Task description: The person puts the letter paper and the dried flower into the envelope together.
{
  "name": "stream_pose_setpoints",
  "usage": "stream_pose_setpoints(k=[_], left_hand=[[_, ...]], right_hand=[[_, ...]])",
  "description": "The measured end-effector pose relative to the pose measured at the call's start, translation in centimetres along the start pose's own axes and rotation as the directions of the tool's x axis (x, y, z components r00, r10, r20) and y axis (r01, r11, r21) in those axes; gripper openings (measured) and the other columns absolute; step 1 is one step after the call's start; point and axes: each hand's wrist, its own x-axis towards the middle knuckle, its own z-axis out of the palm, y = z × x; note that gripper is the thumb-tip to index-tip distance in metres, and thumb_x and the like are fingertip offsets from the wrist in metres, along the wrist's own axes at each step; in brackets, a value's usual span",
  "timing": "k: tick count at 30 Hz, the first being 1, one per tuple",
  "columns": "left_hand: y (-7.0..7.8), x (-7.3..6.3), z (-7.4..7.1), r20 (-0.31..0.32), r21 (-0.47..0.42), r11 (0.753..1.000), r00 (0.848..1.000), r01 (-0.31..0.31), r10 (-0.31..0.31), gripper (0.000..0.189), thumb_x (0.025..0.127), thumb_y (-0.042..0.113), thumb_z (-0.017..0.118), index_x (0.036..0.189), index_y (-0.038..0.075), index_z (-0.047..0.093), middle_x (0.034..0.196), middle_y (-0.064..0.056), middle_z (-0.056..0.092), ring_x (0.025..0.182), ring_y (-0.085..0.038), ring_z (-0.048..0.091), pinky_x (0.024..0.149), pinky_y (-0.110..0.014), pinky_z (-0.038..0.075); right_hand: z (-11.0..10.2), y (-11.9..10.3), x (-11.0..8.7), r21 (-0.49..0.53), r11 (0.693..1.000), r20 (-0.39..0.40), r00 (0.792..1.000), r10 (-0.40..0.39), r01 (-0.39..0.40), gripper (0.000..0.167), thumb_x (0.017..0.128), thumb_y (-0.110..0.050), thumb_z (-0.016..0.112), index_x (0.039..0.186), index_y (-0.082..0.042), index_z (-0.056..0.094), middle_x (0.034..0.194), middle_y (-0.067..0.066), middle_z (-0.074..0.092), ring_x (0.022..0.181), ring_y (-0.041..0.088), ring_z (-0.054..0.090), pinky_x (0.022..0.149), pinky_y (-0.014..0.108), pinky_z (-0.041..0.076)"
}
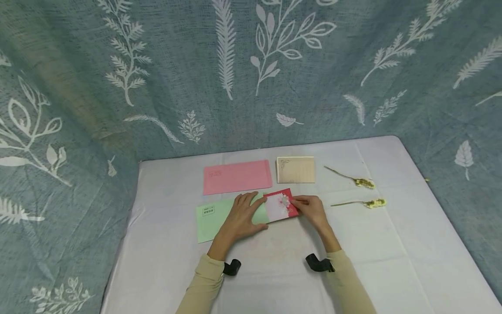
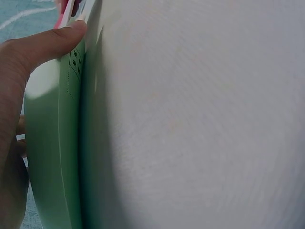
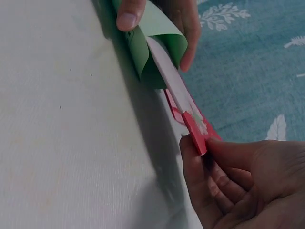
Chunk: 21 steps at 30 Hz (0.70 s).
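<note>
A pale green envelope point(image 1: 211, 224) is gripped by my left hand point(image 1: 240, 218), thumb on its near edge and fingers along the far edge. In the right wrist view, the squeezed envelope point(image 3: 159, 28) bows so that its right end gapes. A red and white card with a flower print point(image 1: 280, 206) has its left end inside that mouth. Thumb and fingers of my right hand point(image 1: 313, 211) pinch the card's red right end. The left wrist view shows my left thumb point(image 2: 52, 45) on the envelope point(image 2: 50, 143), which stands bent above the white cloth.
Behind the green envelope lies a pink envelope point(image 1: 237, 178). Right of that is a beige lined paper piece point(image 1: 296, 170). Two stemmed yellow flowers point(image 1: 364, 182) lie farther right on the white-covered table point(image 1: 372, 261). A leaf-patterned curtain point(image 1: 180, 65) hangs behind.
</note>
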Motion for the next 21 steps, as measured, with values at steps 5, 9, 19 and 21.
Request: stream_pose_setpoints(k=[5,9,19,21], left_hand=[[-0.2,-0.2,0.2,-0.014,-0.002,1.0,1.0,-0.013,0.012,0.079,0.076,0.053,0.077,0.141,0.016,0.053,0.144,-0.015,0.045,0.134,-0.031,0.04,0.113,-0.051,0.027],[0.0,0.0,0.4,-0.015,0.001,1.0,1.0,-0.027,0.027,0.078,0.076,0.054,0.077,0.141,0.017,0.052,0.144,-0.015,0.045,0.133,-0.031,0.04,0.112,-0.051,0.028],[0.0,-0.1,0.3,-0.038,0.004,1.0,0.999,-0.031,0.031,0.078,0.075,0.053,0.078,0.14,0.016,0.053,0.143,-0.015,0.047,0.132,-0.031,0.042,0.112,-0.051,0.028],[0.0,-0.1,0.3,-0.039,0.002,1.0,0.999,-0.03,0.03,0.079,0.076,0.053,0.078,0.14,0.016,0.053,0.143,-0.014,0.047,0.132,-0.031,0.042,0.112,-0.05,0.028]], right_hand=[[0.7,-0.4,0.0,0.026,1.0,0.005,1.0,0.013,-0.013,0.023,0.089,-0.014,0.071,0.101,0.004,0.075,0.089,0.016,0.074,0.065,0.006,0.063,0.058,0.019,0.05],[0.9,-0.5,-0.1,0.054,0.998,0.01,0.999,0.037,-0.038,0.021,0.089,-0.014,0.072,0.098,0.005,0.074,0.083,0.014,0.073,0.059,0.007,0.061,0.055,0.02,0.051],[1.5,-0.6,0.0,0.084,0.996,0.069,0.997,0.036,-0.041,0.021,0.09,-0.011,0.07,0.1,0.008,0.073,0.081,0.014,0.073,0.056,0.007,0.061,0.054,0.02,0.052],[1.6,-0.6,0.0,0.1,0.994,0.093,0.995,0.023,-0.032,0.021,0.09,-0.008,0.07,0.102,0.009,0.072,0.084,0.017,0.073,0.058,0.007,0.063,0.055,0.021,0.053]])
